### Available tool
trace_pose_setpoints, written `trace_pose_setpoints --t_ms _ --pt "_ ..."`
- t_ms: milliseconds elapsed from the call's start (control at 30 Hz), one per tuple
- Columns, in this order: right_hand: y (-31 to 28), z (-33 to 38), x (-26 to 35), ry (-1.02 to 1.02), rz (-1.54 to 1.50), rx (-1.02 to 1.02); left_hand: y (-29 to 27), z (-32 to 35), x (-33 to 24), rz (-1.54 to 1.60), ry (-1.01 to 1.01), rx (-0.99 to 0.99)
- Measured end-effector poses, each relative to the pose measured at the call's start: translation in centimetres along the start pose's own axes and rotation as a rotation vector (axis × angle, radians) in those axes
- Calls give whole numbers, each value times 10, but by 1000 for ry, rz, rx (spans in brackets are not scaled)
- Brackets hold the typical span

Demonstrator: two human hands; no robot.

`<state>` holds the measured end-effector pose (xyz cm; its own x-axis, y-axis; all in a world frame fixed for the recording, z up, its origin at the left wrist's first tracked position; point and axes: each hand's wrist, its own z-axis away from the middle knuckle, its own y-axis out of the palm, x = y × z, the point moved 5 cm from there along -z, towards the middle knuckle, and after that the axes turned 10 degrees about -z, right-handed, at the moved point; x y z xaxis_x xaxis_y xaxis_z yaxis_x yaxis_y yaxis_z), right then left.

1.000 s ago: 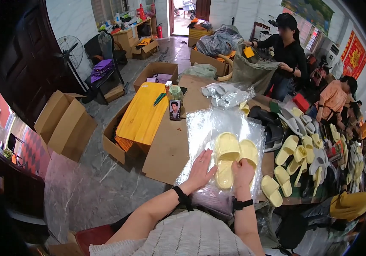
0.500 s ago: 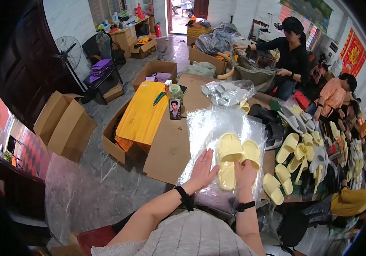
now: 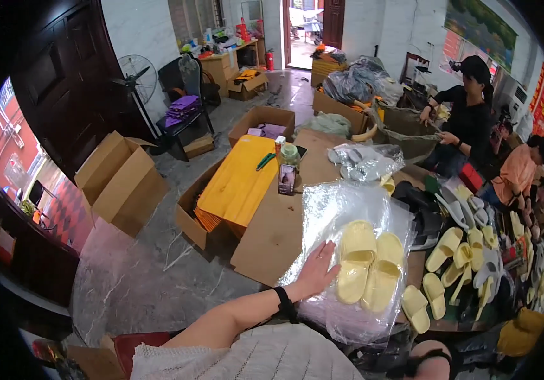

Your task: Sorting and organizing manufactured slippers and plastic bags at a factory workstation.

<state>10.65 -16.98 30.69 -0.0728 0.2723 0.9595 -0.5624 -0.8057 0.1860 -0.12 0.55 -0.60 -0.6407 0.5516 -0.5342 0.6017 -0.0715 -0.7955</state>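
My left hand (image 3: 318, 272) lies flat on a stack of clear plastic bags (image 3: 322, 206), fingers stretched out, beside a pair of pale yellow slippers. The left slipper (image 3: 355, 263) and the right slipper (image 3: 384, 272) lie side by side, toe straps away from me, in or under clear plastic; I cannot tell which. At the lower right edge, my right wrist (image 3: 433, 367) shows with a black band round it, drawn back from the slippers; its fingers are hidden. More yellow slippers (image 3: 416, 309) lie loose to the right of the bags.
Grey slippers in a clear bag (image 3: 367, 161) lie beyond the stack, with black slippers (image 3: 417, 206) to the right. Yellow sheets (image 3: 237, 180) top an open carton at the left, near a propped phone (image 3: 287, 180) and a jar. A co-worker (image 3: 468, 120) handles a large sack (image 3: 411, 133).
My right hand has let go of the right slipper and pulled back to the lower right. The two slippers now lie evenly side by side. The whole view has shifted.
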Motion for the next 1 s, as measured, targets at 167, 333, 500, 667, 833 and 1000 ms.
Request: trace_pose_setpoints --t_ms 167,333,500,667,833,1000 --pt "9 5 -6 -57 -36 64 5 5 3 6 -10 14" --pt "14 17 -11 -80 -151 50 10 -3 3 -46 5 -17" --pt "11 22 -30 -126 -240 49 6 -3 8 -60 19 -51" --pt "7 25 -27 -205 -254 34 5 -2 5 -29 18 -29" --pt "3 27 -20 -285 -245 21 7 0 6 -33 5 -17" --pt "-2 25 -13 -371 -231 12 9 -1 8 -42 -18 23"
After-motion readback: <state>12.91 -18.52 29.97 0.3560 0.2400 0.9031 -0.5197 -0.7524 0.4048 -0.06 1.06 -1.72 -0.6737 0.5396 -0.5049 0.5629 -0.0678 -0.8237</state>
